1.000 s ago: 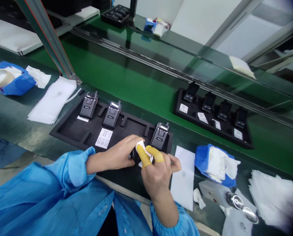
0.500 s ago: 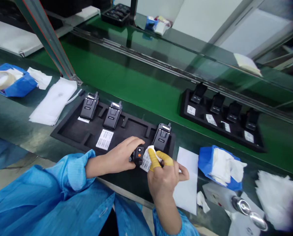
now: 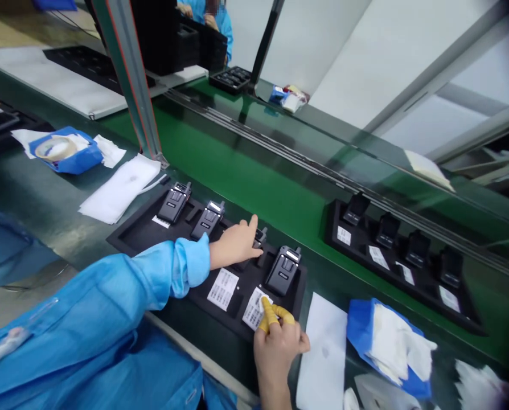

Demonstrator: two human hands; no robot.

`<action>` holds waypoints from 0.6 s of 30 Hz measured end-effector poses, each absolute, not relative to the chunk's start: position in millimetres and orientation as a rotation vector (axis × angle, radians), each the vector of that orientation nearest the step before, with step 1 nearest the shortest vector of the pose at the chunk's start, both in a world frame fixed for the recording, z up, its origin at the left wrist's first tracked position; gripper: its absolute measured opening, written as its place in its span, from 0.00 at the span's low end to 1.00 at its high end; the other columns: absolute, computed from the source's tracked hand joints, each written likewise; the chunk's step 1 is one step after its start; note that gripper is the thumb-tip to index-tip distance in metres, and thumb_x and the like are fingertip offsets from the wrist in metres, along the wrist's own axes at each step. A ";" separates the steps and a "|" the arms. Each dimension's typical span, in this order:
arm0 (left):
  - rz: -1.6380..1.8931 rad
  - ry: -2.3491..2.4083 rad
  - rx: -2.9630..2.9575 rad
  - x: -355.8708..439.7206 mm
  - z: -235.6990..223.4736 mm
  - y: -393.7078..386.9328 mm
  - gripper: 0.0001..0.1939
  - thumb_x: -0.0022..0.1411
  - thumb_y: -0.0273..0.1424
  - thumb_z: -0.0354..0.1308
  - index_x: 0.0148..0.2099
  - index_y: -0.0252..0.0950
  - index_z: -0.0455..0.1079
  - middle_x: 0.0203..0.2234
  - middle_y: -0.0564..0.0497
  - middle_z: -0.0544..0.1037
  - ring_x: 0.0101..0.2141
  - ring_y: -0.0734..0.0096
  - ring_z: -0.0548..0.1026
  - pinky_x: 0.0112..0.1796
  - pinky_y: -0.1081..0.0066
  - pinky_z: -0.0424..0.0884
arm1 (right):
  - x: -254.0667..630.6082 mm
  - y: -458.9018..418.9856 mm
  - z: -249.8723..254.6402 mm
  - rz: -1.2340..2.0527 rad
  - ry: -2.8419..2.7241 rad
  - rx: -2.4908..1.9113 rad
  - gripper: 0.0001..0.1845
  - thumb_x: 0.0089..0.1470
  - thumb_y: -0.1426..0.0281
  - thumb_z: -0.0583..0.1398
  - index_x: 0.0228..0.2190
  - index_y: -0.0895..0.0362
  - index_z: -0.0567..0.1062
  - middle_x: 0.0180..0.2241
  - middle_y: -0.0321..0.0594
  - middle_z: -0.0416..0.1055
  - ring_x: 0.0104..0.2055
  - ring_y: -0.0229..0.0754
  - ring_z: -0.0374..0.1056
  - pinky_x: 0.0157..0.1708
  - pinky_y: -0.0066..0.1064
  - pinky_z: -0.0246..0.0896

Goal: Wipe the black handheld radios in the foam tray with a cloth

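My left hand [image 3: 236, 244] grips a black two-way radio [image 3: 261, 234] at a slot of the black foam tray [image 3: 130, 236]; the hand covers most of that radio. Yellow finger cots are on fingers of my right hand [image 3: 278, 336], which pinches a small white wipe [image 3: 263, 303] over a printed label sheet [image 3: 254, 312] at the tray's near edge. Another label sheet [image 3: 223, 289] lies left of it. Other radios rest in the tray: one at the left end [image 3: 174, 203], one beside it [image 3: 207, 219], and one at the right end [image 3: 283, 270].
A second tray [image 3: 402, 267] of radios stands at the right. A blue box of white wipes [image 3: 361, 324] and a white sheet [image 3: 323, 353] lie near my right hand. At the left are stacked white sheets [image 3: 118, 191], a blue box with tape [image 3: 77, 162] and a metal post [image 3: 132, 85].
My left hand has carried the radio up and away from me to the tray's third slot. My right hand has come down towards me with the wipe. The view has shifted, showing a co-worker at the back.
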State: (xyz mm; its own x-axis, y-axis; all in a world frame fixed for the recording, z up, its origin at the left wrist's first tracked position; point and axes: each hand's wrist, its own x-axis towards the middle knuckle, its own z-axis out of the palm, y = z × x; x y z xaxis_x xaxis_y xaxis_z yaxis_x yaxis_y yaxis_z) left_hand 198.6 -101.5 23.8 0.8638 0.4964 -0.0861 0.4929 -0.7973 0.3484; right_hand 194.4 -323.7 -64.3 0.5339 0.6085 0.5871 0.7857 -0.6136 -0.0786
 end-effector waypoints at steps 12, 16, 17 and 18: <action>0.238 1.234 2.614 149.8 16.7 -37.6 0.52 0.49 0.35 0.67 0.67 0.29 0.41 0.45 0.32 0.67 0.43 0.43 0.71 0.41 0.53 0.67 | 198.8 -328.3 -72.2 -0.825 -1.223 -2.309 0.08 0.47 0.77 0.52 0.22 0.56 0.70 0.32 0.40 0.67 0.31 0.39 0.58 0.38 0.37 0.46; 0.375 1.010 2.547 138.0 13.9 -36.1 0.53 0.46 0.29 0.68 0.67 0.29 0.39 0.43 0.38 0.68 0.45 0.49 0.72 0.44 0.57 0.69 | 198.4 -328.3 -71.8 -0.814 -1.207 -2.320 0.09 0.49 0.77 0.52 0.24 0.56 0.70 0.32 0.40 0.67 0.31 0.39 0.59 0.38 0.36 0.46; 0.429 0.941 2.534 132.3 14.5 -39.5 0.52 0.46 0.29 0.67 0.67 0.30 0.40 0.45 0.39 0.68 0.47 0.51 0.70 0.46 0.57 0.68 | 198.5 -328.5 -72.2 -0.821 -1.214 -2.321 0.09 0.49 0.77 0.52 0.26 0.56 0.71 0.32 0.40 0.68 0.30 0.39 0.60 0.38 0.37 0.46; 0.480 0.872 2.522 125.7 15.2 -43.7 0.50 0.46 0.28 0.66 0.66 0.32 0.42 0.47 0.40 0.67 0.49 0.53 0.69 0.49 0.58 0.67 | 198.6 -328.8 -72.8 -0.829 -1.216 -2.320 0.09 0.49 0.76 0.52 0.27 0.56 0.71 0.32 0.40 0.68 0.30 0.39 0.60 0.38 0.37 0.46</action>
State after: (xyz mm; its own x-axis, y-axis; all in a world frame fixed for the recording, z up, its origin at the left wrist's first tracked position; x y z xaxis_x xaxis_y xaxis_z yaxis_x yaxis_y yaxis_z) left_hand 125.7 -43.7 15.2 0.7427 0.6448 0.1804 0.4969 -0.7114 0.4969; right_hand 198.6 -328.8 -72.8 0.4483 0.6031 0.6598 0.8347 -0.5466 -0.0676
